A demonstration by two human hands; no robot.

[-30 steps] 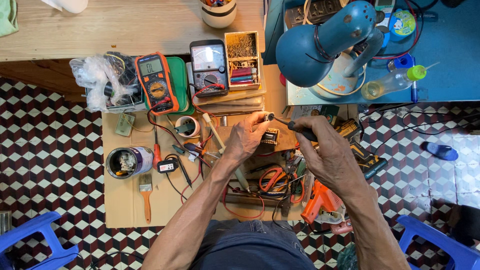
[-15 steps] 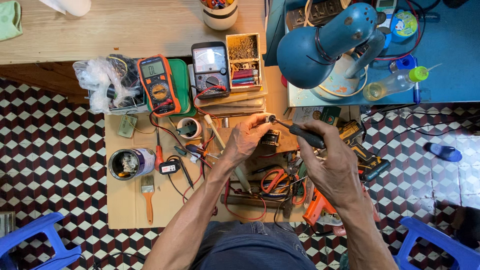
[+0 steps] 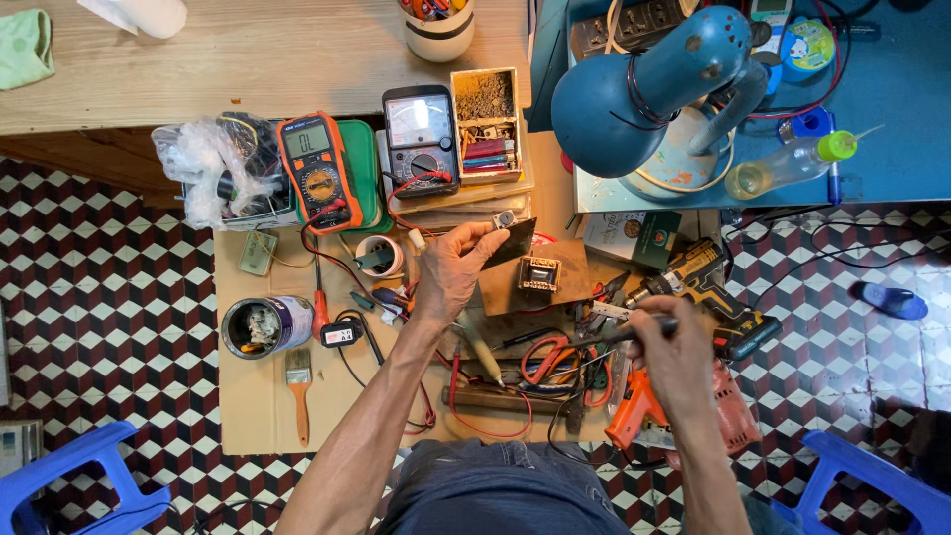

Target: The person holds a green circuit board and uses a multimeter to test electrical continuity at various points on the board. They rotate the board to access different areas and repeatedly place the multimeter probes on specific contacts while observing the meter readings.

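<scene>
At the far left of the low work board, an open metal can (image 3: 265, 325) and a small paintbrush (image 3: 298, 381) lie near the edge, within reach but out of the way of the hands. Above them an orange digital multimeter (image 3: 317, 170) leans with its screen up, and beside it a black analog meter (image 3: 421, 139) sits the same way, so both faces can be read from the seat; their red and black leads trail down across the board.

The left hand (image 3: 451, 269) is raised above the board and pinches a small dark circuit board (image 3: 507, 238) between thumb and fingertips, tilted up toward the eyes, apparently for a close look at it under the blue desk lamp (image 3: 634, 94) that hangs over the right side of the bench. Just below that piece, a small transformer-like block (image 3: 539, 273) rests on a brown scrap.

Further right, the right hand (image 3: 674, 352) is clenched around the dark handle of a soldering iron (image 3: 614, 335), its tip pointing left and held low over red-handled pliers (image 3: 555, 359), well apart from the held piece. A cordless drill (image 3: 708, 282) and an orange power tool (image 3: 644, 411) lie at the right edge.
</scene>
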